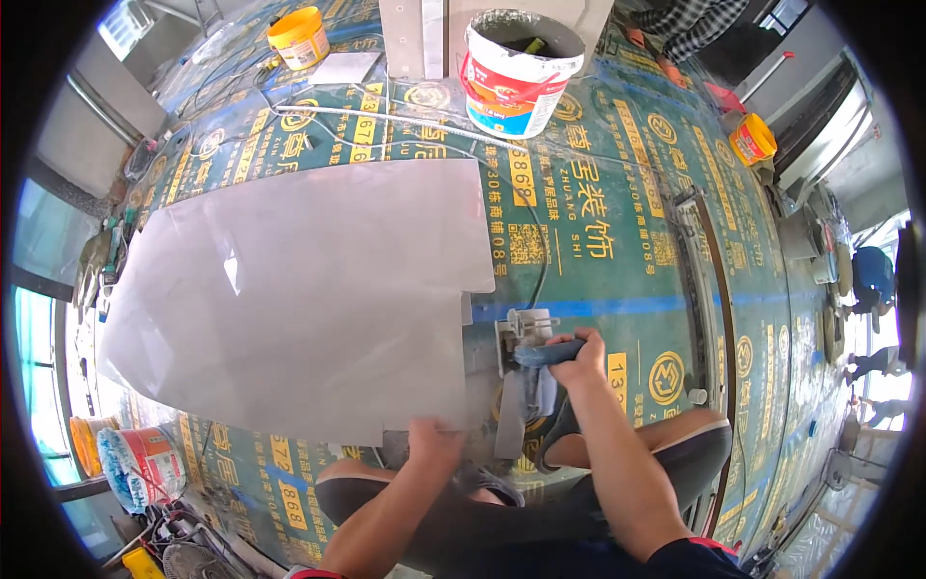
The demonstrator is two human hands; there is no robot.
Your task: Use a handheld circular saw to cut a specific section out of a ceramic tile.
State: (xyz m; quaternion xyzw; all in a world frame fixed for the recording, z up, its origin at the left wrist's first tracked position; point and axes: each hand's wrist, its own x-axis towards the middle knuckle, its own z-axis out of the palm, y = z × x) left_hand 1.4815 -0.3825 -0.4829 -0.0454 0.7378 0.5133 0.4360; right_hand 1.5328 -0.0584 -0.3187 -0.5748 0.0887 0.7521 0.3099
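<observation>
My right hand (582, 357) is gripping the cutter (531, 354) beside the glossy panel (299, 299) on the floor (627, 265); my left hand (436, 446) is resting at the panel's near edge, grip unclear. I'm expecting brittle, slippery stiffness, favouring opposite edges.

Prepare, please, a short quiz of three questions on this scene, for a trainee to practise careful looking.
1. Fill in: the printed floor covering around the large, glossy, light-grey slab is mainly ____ in colour.

2. Multiple choice: what does the person's right hand grip?
A) an open white plastic bucket
B) a dusty blue handheld power tool
C) a yellow plastic bucket

3. True or false: the slab lies to the right of the power tool.

Key:
1. Green.
2. B.
3. False; the slab lies to the left of the tool.
</observation>
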